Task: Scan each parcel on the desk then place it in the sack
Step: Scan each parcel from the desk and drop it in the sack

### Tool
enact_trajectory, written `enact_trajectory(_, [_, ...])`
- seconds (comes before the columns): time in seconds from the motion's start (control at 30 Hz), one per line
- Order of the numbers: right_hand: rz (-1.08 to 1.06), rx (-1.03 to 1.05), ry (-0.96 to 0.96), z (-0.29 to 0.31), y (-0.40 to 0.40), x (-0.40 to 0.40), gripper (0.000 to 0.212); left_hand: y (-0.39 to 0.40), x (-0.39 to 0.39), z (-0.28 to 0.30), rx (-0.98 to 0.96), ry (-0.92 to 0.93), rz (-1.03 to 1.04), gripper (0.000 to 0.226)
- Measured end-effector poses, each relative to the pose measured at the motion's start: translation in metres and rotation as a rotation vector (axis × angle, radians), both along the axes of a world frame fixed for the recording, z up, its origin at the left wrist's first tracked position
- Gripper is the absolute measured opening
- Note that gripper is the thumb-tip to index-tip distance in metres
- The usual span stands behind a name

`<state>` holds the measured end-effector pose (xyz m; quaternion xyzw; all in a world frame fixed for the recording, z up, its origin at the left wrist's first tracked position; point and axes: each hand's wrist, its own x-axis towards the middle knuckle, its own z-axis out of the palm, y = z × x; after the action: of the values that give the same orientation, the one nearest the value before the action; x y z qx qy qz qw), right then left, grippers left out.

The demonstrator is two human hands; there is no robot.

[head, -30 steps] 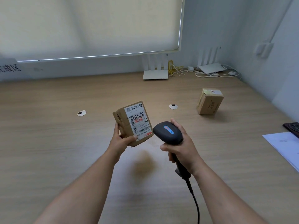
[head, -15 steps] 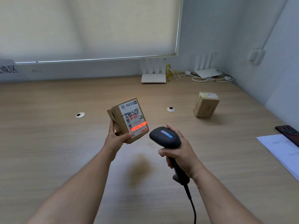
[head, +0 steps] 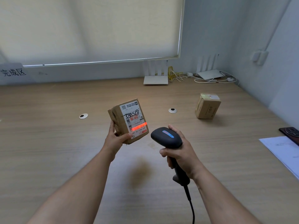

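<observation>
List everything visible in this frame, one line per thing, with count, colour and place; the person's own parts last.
held parcel: 1, brown with white label, raised above desk centre, red scan line across label
second parcel: 1, brown, on desk, right rear
desk: 1, light wood
cable grommets: 2, white, mid-desk
routers: 2, white, back edge by wall
cables: several, white and yellow, back right
paper: white, right edge
dark object: 1, right edge, behind paper
blind: 1, cream, window
sign: 1, white, left wall
scanner: 1, black, corded
left hand: grips held parcel
right hand: grips scanner
</observation>
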<state>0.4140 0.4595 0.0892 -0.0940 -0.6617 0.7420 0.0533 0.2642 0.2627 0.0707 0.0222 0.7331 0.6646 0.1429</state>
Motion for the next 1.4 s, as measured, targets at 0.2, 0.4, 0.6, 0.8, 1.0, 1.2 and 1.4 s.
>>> enact_trajectory(0.2, [0.091, 0.029, 0.05, 0.005, 0.004, 0.001, 0.091, -0.005, 0.004, 0.015, -0.065, 0.053, 0.041, 0.067])
enact_trajectory(0.4, [0.176, 0.083, 0.061, 0.012, 0.003, 0.001, 0.092, -0.016, -0.001, 0.035, -0.177, 0.084, -0.01, 0.052])
enact_trajectory(0.6, [0.215, 0.079, 0.066, 0.014, 0.002, 0.002, 0.092, -0.021, 0.0, 0.054, -0.214, 0.072, -0.069, 0.044])
enact_trajectory(0.8, [0.22, 0.052, 0.107, 0.012, 0.004, 0.002, 0.091, -0.02, -0.001, 0.058, -0.269, 0.069, -0.114, 0.045])
enact_trajectory(1.0, [0.218, 0.041, 0.109, 0.011, 0.008, 0.002, 0.089, -0.017, -0.001, 0.057, -0.272, 0.053, -0.129, 0.047])
enact_trajectory(1.2, [0.201, 0.037, 0.105, 0.011, 0.011, 0.002, 0.088, -0.013, -0.002, 0.054, -0.266, 0.057, -0.139, 0.044])
enact_trajectory(1.4, [0.157, 0.041, 0.108, 0.014, 0.011, 0.002, 0.089, -0.012, -0.002, 0.05, -0.229, 0.049, -0.127, 0.052])
